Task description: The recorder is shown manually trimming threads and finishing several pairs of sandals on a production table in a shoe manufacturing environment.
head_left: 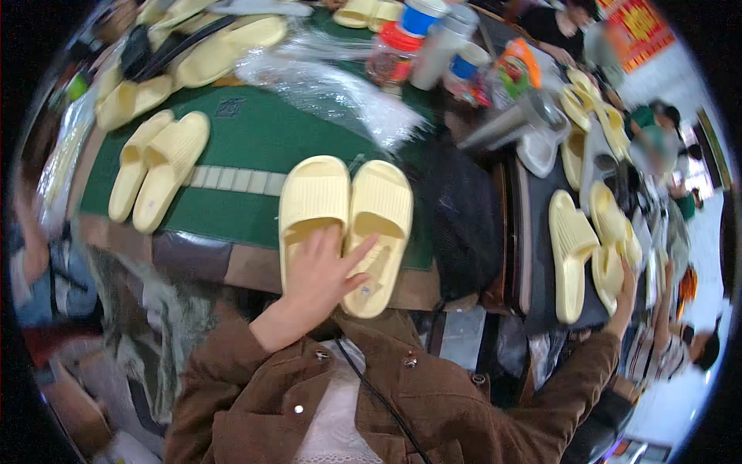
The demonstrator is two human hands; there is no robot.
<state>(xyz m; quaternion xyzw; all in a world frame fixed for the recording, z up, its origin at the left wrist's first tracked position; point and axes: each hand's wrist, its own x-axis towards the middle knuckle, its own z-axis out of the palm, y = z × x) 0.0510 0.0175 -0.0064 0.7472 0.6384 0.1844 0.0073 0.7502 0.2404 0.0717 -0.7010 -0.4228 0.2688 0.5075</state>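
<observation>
A pair of pale yellow slippers stands side by side in front of me: the left slipper [315,185] and the right slipper [381,189], toes pointing away. Over their footbeds my left hand [321,267] is open, fingers spread, some reaching into the left slipper and others toward the right one. Off to the right, my right hand [624,298] is at the heel end of another yellow slipper [608,274], its fingers along the edge. Beside that lies one more yellow slipper [572,255]. A strip of pale square labels [236,179] runs across the green mat [255,139].
Another slipper pair [158,170] rests on the mat's left. Clear plastic bags [332,85], a red-lidded jar [393,54] and a grey tumbler [514,120] are at the back. More slippers line the dark surface [533,232] at right. Other people [657,348] sit beyond.
</observation>
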